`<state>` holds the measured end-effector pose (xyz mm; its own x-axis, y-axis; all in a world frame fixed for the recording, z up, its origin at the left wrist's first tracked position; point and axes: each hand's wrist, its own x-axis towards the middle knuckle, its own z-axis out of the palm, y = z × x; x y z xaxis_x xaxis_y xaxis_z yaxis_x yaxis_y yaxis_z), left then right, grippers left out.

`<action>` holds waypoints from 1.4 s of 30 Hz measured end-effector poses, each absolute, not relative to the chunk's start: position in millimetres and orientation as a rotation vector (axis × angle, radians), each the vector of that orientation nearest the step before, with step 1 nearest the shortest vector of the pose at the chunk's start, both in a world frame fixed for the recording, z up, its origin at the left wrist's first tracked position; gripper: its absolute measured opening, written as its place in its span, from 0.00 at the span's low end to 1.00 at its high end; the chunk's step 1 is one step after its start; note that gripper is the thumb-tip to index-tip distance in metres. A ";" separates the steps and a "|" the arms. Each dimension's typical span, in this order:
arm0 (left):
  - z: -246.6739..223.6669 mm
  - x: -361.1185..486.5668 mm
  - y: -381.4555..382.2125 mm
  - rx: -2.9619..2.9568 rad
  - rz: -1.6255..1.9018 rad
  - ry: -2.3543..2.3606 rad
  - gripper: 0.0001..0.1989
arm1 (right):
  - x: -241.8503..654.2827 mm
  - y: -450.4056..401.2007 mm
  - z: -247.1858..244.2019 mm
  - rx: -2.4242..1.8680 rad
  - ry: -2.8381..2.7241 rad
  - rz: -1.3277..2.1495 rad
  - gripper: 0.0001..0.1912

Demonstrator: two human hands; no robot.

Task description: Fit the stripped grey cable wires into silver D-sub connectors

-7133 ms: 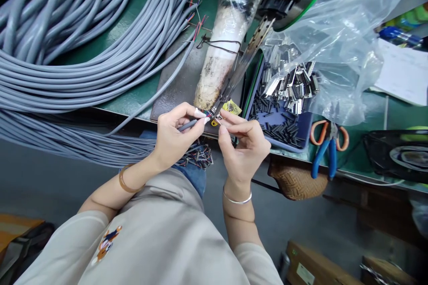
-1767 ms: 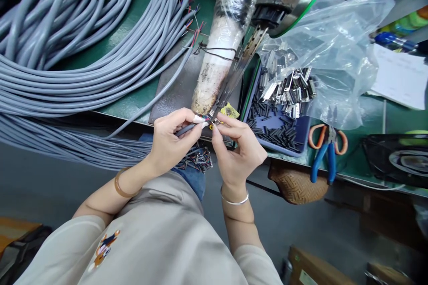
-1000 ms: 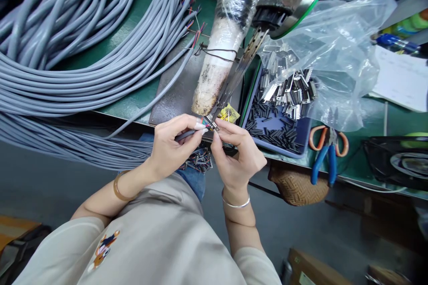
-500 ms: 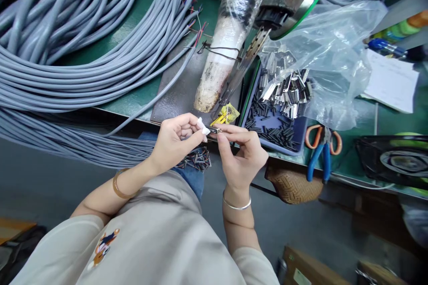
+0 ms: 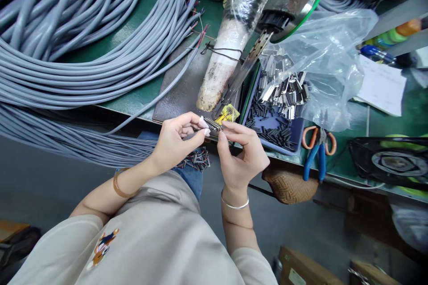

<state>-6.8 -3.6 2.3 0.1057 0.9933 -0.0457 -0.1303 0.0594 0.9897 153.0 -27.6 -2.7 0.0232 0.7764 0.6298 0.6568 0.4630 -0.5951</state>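
Two bare hands meet over the near edge of a green bench, with a small metal connector between their fingertips, lifted clear of the surface and lying slantwise from 10 to 4 o'clock. The left hand, on its 8 o'clock side, pinches one end between thumb and forefinger, both tips covered by white wraps; a bit of grey cable shows in that hand, though its join to the connector is hidden. The right hand, at 4 o'clock, has thumb and forefinger closed on the other end. The piece looks very light and rigid, its smooth metal likely to slide on bare skin, while its fine row of contacts would bend easily; the cable should flex but pull on any joints. The best hold seems to be by the two ends, keeping off the contacts. Just beyond, at 1 o'clock, is a soldering iron, whose heat the metal could carry; at 2 o'clock sits a yellow packet, and at 3 o'clock a tray of parts.
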 end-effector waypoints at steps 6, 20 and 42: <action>-8.3 -4.5 -1.8 1.342 1.282 1.182 0.02 | 149.7 -17.3 -0.6 -1.216 -1.802 -0.015 0.09; -10.5 1.8 -0.4 1.377 1.422 1.218 0.04 | 147.9 -10.4 2.1 -1.195 -1.717 0.002 0.08; -3.0 -11.6 6.0 0.682 0.898 0.838 0.19 | 172.5 -32.1 7.3 -1.323 -1.873 -0.185 0.11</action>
